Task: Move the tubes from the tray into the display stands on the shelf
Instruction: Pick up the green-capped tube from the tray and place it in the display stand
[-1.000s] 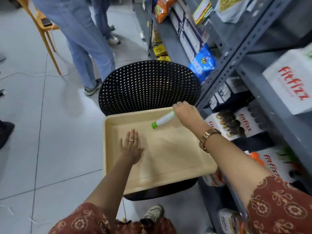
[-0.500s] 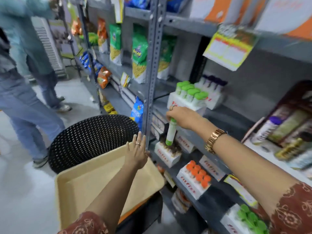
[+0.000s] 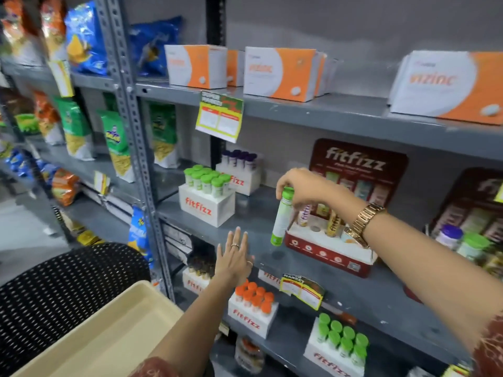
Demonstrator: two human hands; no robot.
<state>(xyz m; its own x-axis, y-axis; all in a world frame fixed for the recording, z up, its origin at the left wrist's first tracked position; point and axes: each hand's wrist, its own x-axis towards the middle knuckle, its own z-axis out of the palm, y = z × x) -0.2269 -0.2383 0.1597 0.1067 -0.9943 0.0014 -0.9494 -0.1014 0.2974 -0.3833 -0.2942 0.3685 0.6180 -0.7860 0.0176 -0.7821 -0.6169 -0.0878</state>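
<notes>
My right hand [image 3: 302, 187] pinches the top of a white tube with green ends [image 3: 282, 216], which hangs nearly upright just left of a red display stand [image 3: 328, 253] on the middle shelf. That stand holds a few tubes and has an empty round hole. My left hand [image 3: 234, 258] is open with spread fingers below the shelf edge, holding nothing. The beige tray [image 3: 109, 336] lies at the bottom left on a black perforated chair; its visible part holds no tubes. A white stand with green-capped tubes [image 3: 206, 198] sits further left on the same shelf.
Grey metal shelving [image 3: 313, 110] fills the view, with an upright post [image 3: 136, 148] to the left. More white stands with orange [image 3: 253, 308] and green caps [image 3: 340, 346] sit on the lower shelf. Orange-and-white boxes line the top shelf; snack bags hang left.
My right hand lifted the tube from the tray and carried it up and rightwards to the red stand. My view swung up from the tray to the shelves. My left hand rose off the tray.
</notes>
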